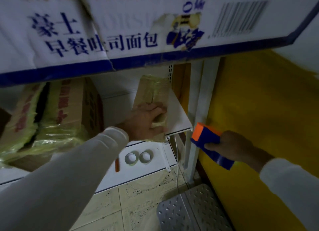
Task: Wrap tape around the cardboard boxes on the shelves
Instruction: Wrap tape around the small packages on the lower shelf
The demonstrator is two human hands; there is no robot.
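Head view, left hand gripping taped cardboard box, right hand clutching tape dispenser

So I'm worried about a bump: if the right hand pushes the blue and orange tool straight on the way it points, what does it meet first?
Probably the front corner of the white shelf, just ahead of the tape dispenser gripped by the right hand. Depth is unclear, so it might slip past to the upright post.
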